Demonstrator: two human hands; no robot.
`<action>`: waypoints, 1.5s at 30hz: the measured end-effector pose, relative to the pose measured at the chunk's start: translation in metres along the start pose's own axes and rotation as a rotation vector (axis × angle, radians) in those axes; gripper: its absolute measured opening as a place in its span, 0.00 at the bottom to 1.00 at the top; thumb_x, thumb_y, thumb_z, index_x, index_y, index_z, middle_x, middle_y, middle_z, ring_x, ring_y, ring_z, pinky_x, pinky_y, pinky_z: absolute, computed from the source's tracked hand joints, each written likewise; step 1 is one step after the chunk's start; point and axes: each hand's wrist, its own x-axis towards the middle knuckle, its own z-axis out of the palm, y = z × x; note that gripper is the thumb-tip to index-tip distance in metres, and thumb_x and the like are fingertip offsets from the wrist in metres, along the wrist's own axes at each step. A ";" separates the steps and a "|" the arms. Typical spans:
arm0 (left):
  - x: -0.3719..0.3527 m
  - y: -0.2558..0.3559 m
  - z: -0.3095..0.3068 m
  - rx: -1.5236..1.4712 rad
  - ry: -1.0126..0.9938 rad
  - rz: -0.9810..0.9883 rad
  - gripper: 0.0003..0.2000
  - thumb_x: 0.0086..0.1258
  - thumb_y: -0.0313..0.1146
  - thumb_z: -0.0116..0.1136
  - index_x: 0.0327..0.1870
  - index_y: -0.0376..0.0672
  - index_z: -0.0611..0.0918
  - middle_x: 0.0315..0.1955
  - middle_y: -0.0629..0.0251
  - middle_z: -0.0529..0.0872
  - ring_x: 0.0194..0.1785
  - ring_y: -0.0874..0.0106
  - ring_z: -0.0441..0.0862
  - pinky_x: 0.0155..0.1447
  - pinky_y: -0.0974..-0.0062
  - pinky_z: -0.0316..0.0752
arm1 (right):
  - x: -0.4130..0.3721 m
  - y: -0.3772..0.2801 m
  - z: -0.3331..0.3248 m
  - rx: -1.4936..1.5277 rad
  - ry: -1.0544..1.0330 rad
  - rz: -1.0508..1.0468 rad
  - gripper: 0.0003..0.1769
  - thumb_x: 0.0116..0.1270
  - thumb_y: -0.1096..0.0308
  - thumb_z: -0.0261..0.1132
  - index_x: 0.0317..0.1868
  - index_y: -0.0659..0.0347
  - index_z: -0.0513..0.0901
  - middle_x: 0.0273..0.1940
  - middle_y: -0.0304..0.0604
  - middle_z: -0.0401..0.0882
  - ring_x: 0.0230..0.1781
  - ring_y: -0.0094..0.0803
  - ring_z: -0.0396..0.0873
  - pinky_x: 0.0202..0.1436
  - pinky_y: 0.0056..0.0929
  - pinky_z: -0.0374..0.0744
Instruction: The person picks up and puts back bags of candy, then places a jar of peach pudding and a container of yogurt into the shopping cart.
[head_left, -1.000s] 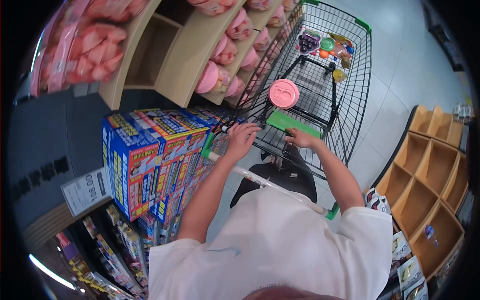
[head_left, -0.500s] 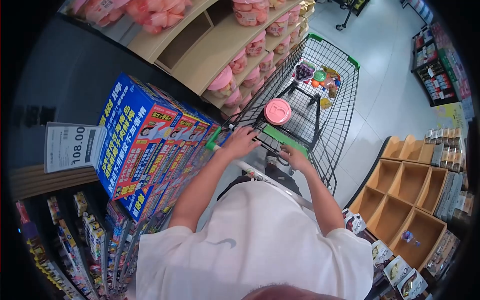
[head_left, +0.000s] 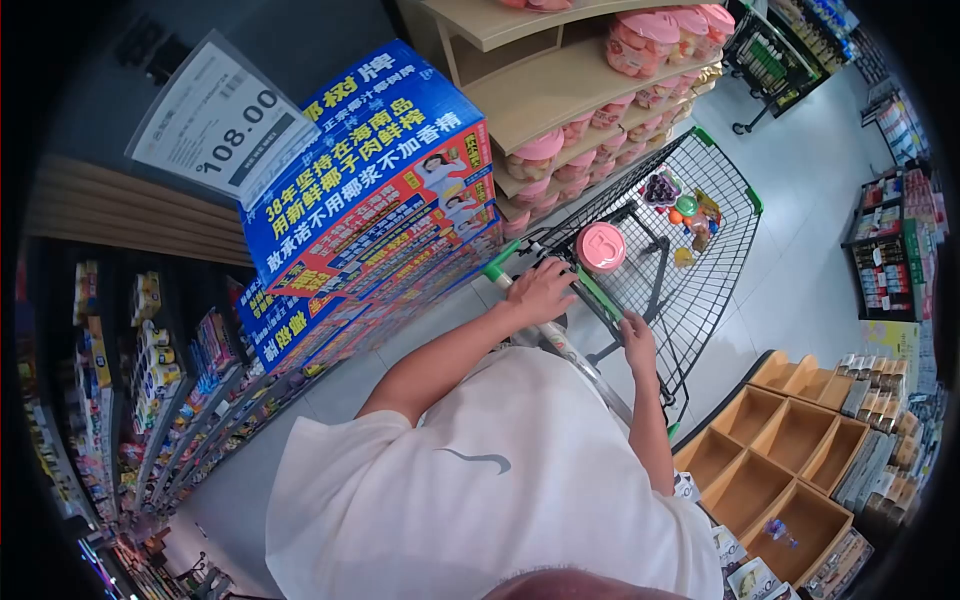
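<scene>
A black wire shopping cart (head_left: 715, 290) with green corner trim stands in front of me. My left hand (head_left: 541, 292) curls over its back edge by the white handle bar (head_left: 575, 350), fingers bent and somewhat apart. Further right, my right hand (head_left: 639, 343) has its fingers closed round the basket's back rim; part of that grip is hidden. Close ahead of my left hand is a round pink lid (head_left: 601, 247) with a raised letter. Deeper in the basket lie a pack of dark grapes (head_left: 660, 191), a green-topped round item (head_left: 687, 205) and yellow packaging (head_left: 706, 213).
At the left rise stacked blue cartons (head_left: 365, 160) with a price sign (head_left: 222, 125). Shelves (head_left: 530, 105) of pink-lidded tubs (head_left: 640, 42) run along the cart's left. A wooden compartment stand (head_left: 745, 490) is close on the right. Tiled floor (head_left: 785, 265) lies beyond the cart.
The view has swung left, so cartons and price sign appear larger and further right. Both hands stay on the cart, and my left hand's fingers look more curled.
</scene>
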 end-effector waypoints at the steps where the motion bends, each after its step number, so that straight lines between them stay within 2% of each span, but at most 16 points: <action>1: -0.003 0.000 0.000 0.011 0.006 0.007 0.20 0.69 0.46 0.61 0.59 0.49 0.80 0.63 0.61 0.75 0.72 0.60 0.67 0.65 0.55 0.73 | -0.003 0.005 0.002 0.023 0.004 -0.013 0.21 0.74 0.63 0.58 0.63 0.62 0.78 0.49 0.52 0.86 0.49 0.35 0.85 0.51 0.30 0.80; 4: -0.010 0.004 -0.006 -0.036 -0.003 0.016 0.18 0.69 0.44 0.61 0.57 0.49 0.81 0.61 0.63 0.76 0.71 0.60 0.68 0.64 0.55 0.74 | -0.028 -0.012 0.001 0.024 0.061 -0.088 0.19 0.75 0.67 0.56 0.62 0.64 0.79 0.51 0.52 0.85 0.50 0.35 0.84 0.53 0.30 0.80; 7: -0.017 0.005 -0.007 -0.078 0.013 0.032 0.16 0.68 0.41 0.61 0.54 0.48 0.82 0.60 0.64 0.77 0.69 0.61 0.70 0.63 0.55 0.74 | -0.049 -0.013 0.009 -0.012 0.157 -0.141 0.17 0.77 0.66 0.56 0.60 0.61 0.80 0.49 0.51 0.86 0.49 0.39 0.85 0.54 0.33 0.79; 11: -0.025 0.001 0.001 -0.134 0.117 0.091 0.11 0.69 0.38 0.59 0.49 0.46 0.84 0.54 0.65 0.81 0.64 0.62 0.75 0.62 0.58 0.75 | -0.085 -0.033 0.017 -0.019 0.275 -0.220 0.17 0.78 0.64 0.55 0.59 0.65 0.80 0.50 0.54 0.85 0.50 0.39 0.84 0.54 0.32 0.78; 12: -0.027 0.001 0.000 -0.143 0.140 0.104 0.11 0.70 0.37 0.59 0.48 0.45 0.84 0.53 0.64 0.82 0.63 0.62 0.76 0.62 0.59 0.76 | -0.099 -0.047 0.017 0.004 0.241 -0.150 0.18 0.76 0.65 0.58 0.61 0.65 0.78 0.54 0.56 0.82 0.54 0.44 0.81 0.58 0.37 0.76; 15: -0.036 0.002 -0.002 -0.164 0.204 0.141 0.09 0.70 0.36 0.58 0.45 0.44 0.85 0.51 0.64 0.83 0.60 0.62 0.78 0.60 0.61 0.77 | -0.113 -0.027 0.025 -0.291 0.225 -0.321 0.24 0.74 0.65 0.59 0.67 0.66 0.73 0.62 0.58 0.76 0.65 0.51 0.73 0.70 0.42 0.68; 16: -0.037 0.002 -0.003 -0.168 0.226 0.158 0.09 0.71 0.35 0.58 0.44 0.43 0.86 0.51 0.64 0.84 0.59 0.62 0.78 0.59 0.61 0.77 | -0.119 -0.022 0.029 -0.338 0.224 -0.327 0.30 0.71 0.65 0.62 0.71 0.67 0.67 0.65 0.59 0.72 0.67 0.54 0.69 0.71 0.44 0.66; 22: -0.046 0.002 -0.014 -0.399 0.341 0.212 0.06 0.68 0.31 0.60 0.41 0.42 0.86 0.43 0.62 0.86 0.51 0.60 0.83 0.55 0.64 0.78 | -0.135 -0.027 0.042 -0.310 0.279 -0.349 0.35 0.69 0.67 0.65 0.72 0.69 0.63 0.68 0.62 0.67 0.70 0.56 0.65 0.74 0.45 0.62; 26: -0.069 -0.004 -0.024 -0.354 0.356 0.171 0.05 0.66 0.29 0.62 0.40 0.42 0.86 0.39 0.64 0.87 0.48 0.61 0.83 0.53 0.64 0.79 | -0.141 -0.044 0.056 -0.335 0.316 -0.441 0.38 0.64 0.65 0.70 0.71 0.65 0.65 0.71 0.63 0.61 0.72 0.60 0.60 0.75 0.51 0.58; 29: -0.086 -0.020 -0.023 -0.280 0.311 0.196 0.05 0.65 0.30 0.63 0.40 0.43 0.86 0.39 0.65 0.87 0.48 0.63 0.83 0.52 0.64 0.77 | -0.139 -0.049 0.063 -0.484 0.319 -0.518 0.38 0.63 0.63 0.71 0.71 0.64 0.66 0.72 0.64 0.58 0.74 0.62 0.56 0.76 0.54 0.56; 31: -0.093 -0.025 -0.025 -0.226 0.265 0.288 0.06 0.65 0.31 0.63 0.40 0.44 0.86 0.39 0.65 0.88 0.47 0.64 0.83 0.53 0.65 0.75 | -0.137 -0.051 0.065 -0.516 0.312 -0.550 0.33 0.65 0.63 0.69 0.68 0.63 0.70 0.72 0.62 0.59 0.75 0.61 0.55 0.76 0.56 0.54; 33: -0.095 -0.026 -0.018 -0.193 0.257 0.290 0.07 0.66 0.33 0.63 0.42 0.45 0.87 0.40 0.65 0.87 0.47 0.64 0.83 0.55 0.65 0.74 | -0.134 -0.051 0.067 -0.549 0.330 -0.586 0.30 0.66 0.63 0.68 0.66 0.63 0.71 0.72 0.62 0.60 0.75 0.61 0.55 0.76 0.56 0.55; 34: -0.095 -0.026 -0.015 -0.174 0.252 0.295 0.07 0.66 0.34 0.63 0.42 0.46 0.87 0.40 0.65 0.87 0.47 0.64 0.83 0.56 0.66 0.73 | -0.134 -0.053 0.068 -0.550 0.357 -0.609 0.25 0.66 0.65 0.66 0.62 0.63 0.75 0.70 0.61 0.62 0.74 0.60 0.57 0.75 0.56 0.58; 37: -0.093 -0.018 -0.025 -0.253 0.207 0.201 0.09 0.67 0.36 0.63 0.44 0.47 0.87 0.41 0.65 0.88 0.48 0.64 0.83 0.58 0.65 0.72 | -0.134 -0.056 0.068 -0.530 0.359 -0.596 0.22 0.65 0.67 0.65 0.59 0.64 0.77 0.69 0.60 0.64 0.72 0.60 0.59 0.73 0.55 0.61; 41: -0.080 -0.006 -0.059 -0.485 0.177 0.075 0.11 0.69 0.35 0.62 0.48 0.45 0.87 0.44 0.61 0.88 0.49 0.60 0.85 0.58 0.63 0.76 | -0.129 -0.056 0.067 -0.503 0.407 -0.582 0.20 0.64 0.69 0.65 0.57 0.63 0.78 0.66 0.56 0.67 0.70 0.57 0.62 0.70 0.52 0.65; 45: -0.053 0.001 -0.112 -0.448 0.263 0.128 0.11 0.69 0.34 0.62 0.50 0.43 0.86 0.45 0.60 0.88 0.49 0.61 0.86 0.55 0.65 0.79 | -0.122 -0.055 0.065 -0.486 0.439 -0.525 0.20 0.63 0.70 0.66 0.56 0.61 0.79 0.65 0.55 0.69 0.68 0.54 0.65 0.68 0.50 0.67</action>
